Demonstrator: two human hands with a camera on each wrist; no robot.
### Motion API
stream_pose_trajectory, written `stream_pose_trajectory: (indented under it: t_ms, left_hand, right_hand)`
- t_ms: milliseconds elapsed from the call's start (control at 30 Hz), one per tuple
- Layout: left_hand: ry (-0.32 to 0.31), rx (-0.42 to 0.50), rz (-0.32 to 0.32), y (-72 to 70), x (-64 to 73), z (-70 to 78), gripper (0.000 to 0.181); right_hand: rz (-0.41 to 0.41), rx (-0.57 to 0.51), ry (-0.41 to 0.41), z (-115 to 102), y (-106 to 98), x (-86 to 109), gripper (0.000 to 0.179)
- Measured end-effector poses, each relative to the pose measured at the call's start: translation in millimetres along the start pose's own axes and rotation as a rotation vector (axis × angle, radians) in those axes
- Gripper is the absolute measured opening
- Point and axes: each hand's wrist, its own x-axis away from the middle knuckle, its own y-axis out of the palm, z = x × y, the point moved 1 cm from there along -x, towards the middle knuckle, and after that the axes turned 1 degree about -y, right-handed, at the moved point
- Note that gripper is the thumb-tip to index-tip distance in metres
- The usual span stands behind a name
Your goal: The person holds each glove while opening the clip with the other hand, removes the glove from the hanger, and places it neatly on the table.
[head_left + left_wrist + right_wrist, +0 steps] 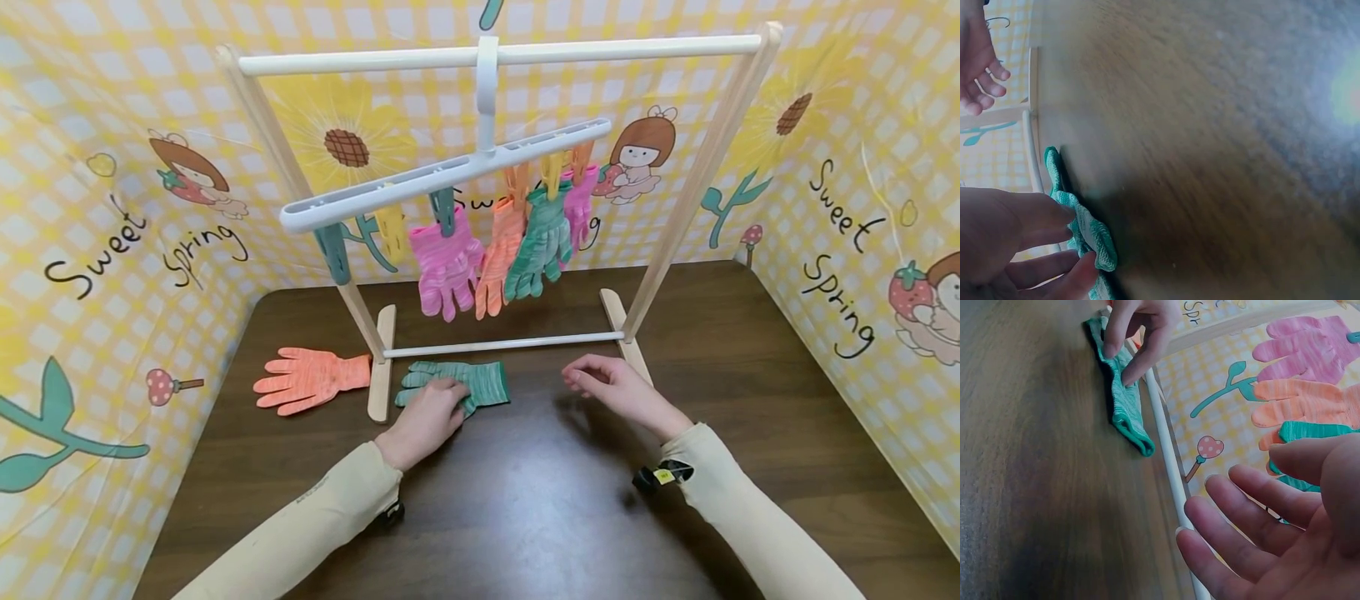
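Note:
A green striped glove lies on the table, its cuff pointing right. My left hand is over its middle, thumb and fingers pinching the fabric, which bunches up in the left wrist view. Part of the glove is hidden beneath that hand. My right hand is held to the right of the cuff, holding nothing; its fingers are loosely bent in the right wrist view. To the left, an orange glove lies flat with its fingers spread, its cuff against the rack's left foot.
A wooden rack with a white top bar carries a grey hanger, tilted up to the right. From its clothespins hang pink, orange and green gloves. A teal clothespin and a yellow clothespin hold nothing. A white lower bar joins the feet.

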Motion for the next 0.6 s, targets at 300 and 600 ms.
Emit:
stream_pose_trajectory:
  t_ms: [300,600]
  left_hand:
    - [-0.024,0.033,0.038,1.8,6.4,-0.5,0.017]
    - [-0.055,0.152,0.213,-12.6,6.8,0.6,0.013]
  right_hand:
    - [0.039,0.097,-0.040,-1,4,3.6,0.024]
    - [0.116,0.271,-0.159,-6,7,1.1,0.019]
